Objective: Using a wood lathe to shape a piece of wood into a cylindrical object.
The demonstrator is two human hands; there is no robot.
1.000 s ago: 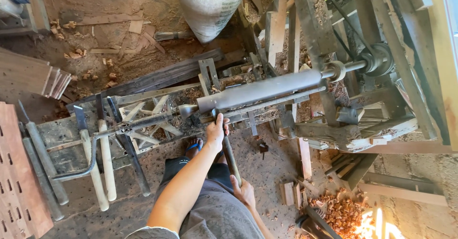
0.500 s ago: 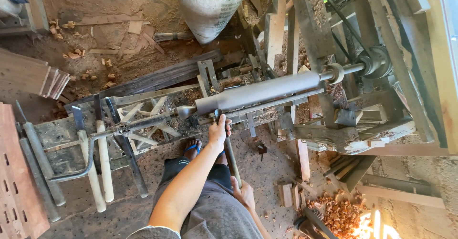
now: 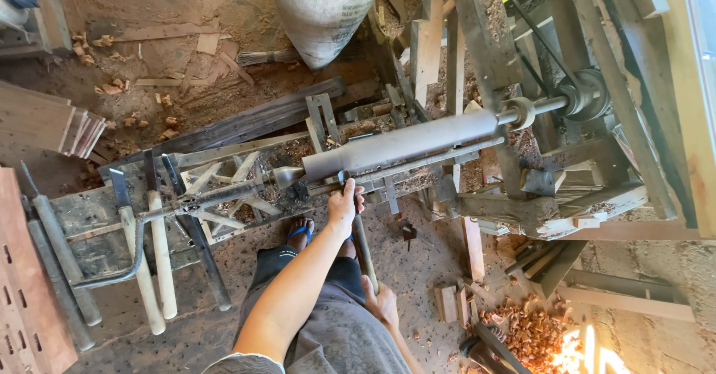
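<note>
A long grey wooden cylinder is mounted on a rough wooden lathe, running from lower left to upper right. My left hand grips the front of a long-handled turning chisel where it lies on the tool rest, just below the cylinder's left part. My right hand holds the chisel's handle end low by my lap. The chisel's tip is hidden behind my left hand.
Several long-handled chisels lie on a bench to the left. A large white sack stands behind the lathe. Wood chips and offcuts litter the dirt floor at lower right. Planks are stacked at far left.
The hands and chisel stay in place against the cylinder; only the view shifts slightly.
</note>
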